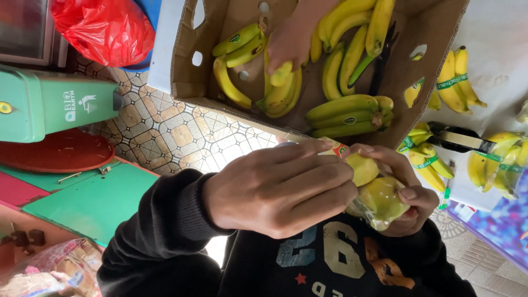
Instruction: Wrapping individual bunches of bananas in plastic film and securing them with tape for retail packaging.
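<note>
Wrapped bananas [379,201] were gripped by both hands, left [280,190] and right [410,201]; more lay unwrapped in box [184,66] at 12 o'clock.

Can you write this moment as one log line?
left hand: on yellow fruit | right hand: cups wrapped fruit | banana box: another person's hand inside

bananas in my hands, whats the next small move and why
Probably pull the clear wrap snug over the bananas. The left hand pinches their top while the right hand cups them underneath, and the wrap looks loose and bunched at the lower side.
</note>
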